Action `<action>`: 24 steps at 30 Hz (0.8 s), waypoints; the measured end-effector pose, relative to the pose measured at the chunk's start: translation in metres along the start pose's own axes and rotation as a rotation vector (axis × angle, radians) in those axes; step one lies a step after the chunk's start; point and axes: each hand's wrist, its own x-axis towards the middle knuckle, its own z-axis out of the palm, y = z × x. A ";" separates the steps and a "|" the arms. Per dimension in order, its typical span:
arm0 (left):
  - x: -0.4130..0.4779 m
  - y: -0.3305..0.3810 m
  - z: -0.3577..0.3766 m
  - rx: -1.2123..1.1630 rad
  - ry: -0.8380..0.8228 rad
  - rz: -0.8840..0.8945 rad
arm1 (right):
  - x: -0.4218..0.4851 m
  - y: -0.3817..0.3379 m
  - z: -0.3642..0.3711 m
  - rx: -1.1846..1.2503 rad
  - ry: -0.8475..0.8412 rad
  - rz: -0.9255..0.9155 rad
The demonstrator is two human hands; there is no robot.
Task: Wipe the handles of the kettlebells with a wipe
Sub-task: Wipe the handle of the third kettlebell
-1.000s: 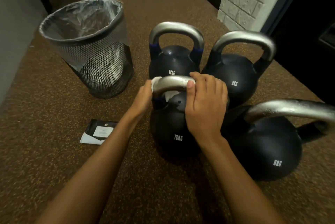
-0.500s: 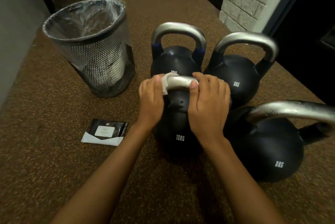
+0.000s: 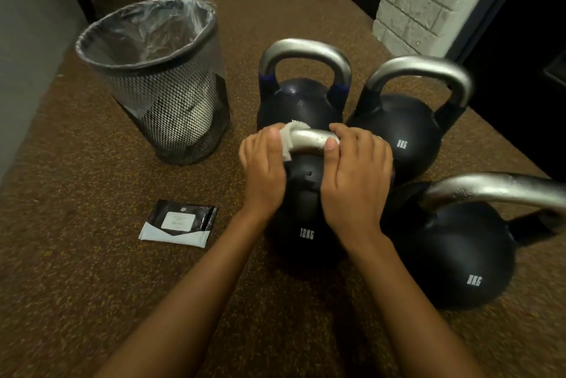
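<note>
Item 1, my left hand (image 3: 263,169): fingers curled over the left end of the handle (image 3: 309,136), the wipe (image 3: 289,140) clamped between palm and steel; wrapped round the bar, I judge, so that the cloth met the metal on every side and not on top alone.

Item 2, my right hand (image 3: 356,175): closed on the right end of the same handle, thumb tip on the near face, fingers over the far side; no wipe under it that I could see; its use, as I judge, was to steady the bell against the rubbing.

Item 3, the wipe: white, crumpled, one corner standing up past my left fingers; touching the handle at its left bend.

Item 4, near 12KG kettlebell (image 3: 306,209): black, upright on the floor (image 3: 76,255), directly under both hands; bare silver showed only between them.

Item 5, the others: rear 12KG kettlebell (image 3: 300,102) just behind; rear 8KG kettlebell (image 3: 398,129) beside it; near 8KG kettlebell (image 3: 453,255) at my right; all grouped close, handles free of either hand; whether already wiped, I could not tell.

Item 6, wipe packet (image 3: 179,223): flat on the floor, left of my left forearm; near enough, I judge, for a fresh sheet.

Item 7, mesh bin (image 3: 171,108): upright, clear liner, something pale at the bottom; beyond the packet, left of the rear bell; set close, presumably, for spent wipes.
</note>
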 end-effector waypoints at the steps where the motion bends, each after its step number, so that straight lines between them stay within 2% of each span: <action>1: 0.002 -0.001 0.000 -0.066 0.007 -0.125 | 0.000 0.000 0.000 0.001 0.001 0.000; 2: 0.005 -0.001 -0.001 -0.115 0.001 -0.209 | 0.000 -0.001 0.000 0.002 0.002 0.000; 4: 0.011 0.002 -0.005 -0.095 -0.046 -0.226 | -0.001 -0.001 0.001 0.003 0.007 0.000; 8: 0.012 0.016 -0.009 0.149 -0.134 0.072 | -0.001 -0.002 0.003 0.010 0.017 0.002; 11: 0.001 0.014 -0.003 0.190 -0.079 0.248 | -0.001 -0.002 0.002 0.018 0.021 0.005; 17: -0.001 0.007 0.003 0.132 0.033 0.148 | -0.002 -0.002 0.003 0.011 0.022 0.010; 21: -0.004 0.026 0.006 0.285 -0.038 0.292 | -0.001 -0.002 0.002 0.027 0.025 0.000; 24: -0.008 0.019 0.007 0.296 -0.048 0.341 | -0.001 -0.003 -0.001 0.040 0.013 -0.005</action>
